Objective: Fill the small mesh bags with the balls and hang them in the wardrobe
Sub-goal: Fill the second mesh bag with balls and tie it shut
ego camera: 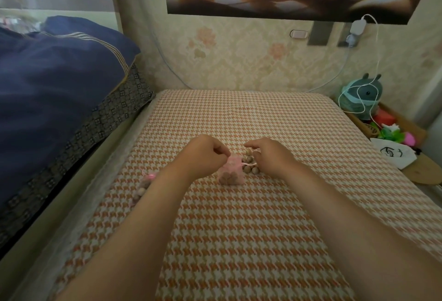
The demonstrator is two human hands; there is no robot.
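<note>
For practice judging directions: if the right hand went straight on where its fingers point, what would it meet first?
Probably the pink mesh bag pinched by the left hand, though depth is unclear.

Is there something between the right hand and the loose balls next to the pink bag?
Nothing visible. The loose balls lie just beside the right hand, next to the pink mesh bag that the left hand pinches. Only the bag's drawstring, pinched by that hand, crosses them.
</note>
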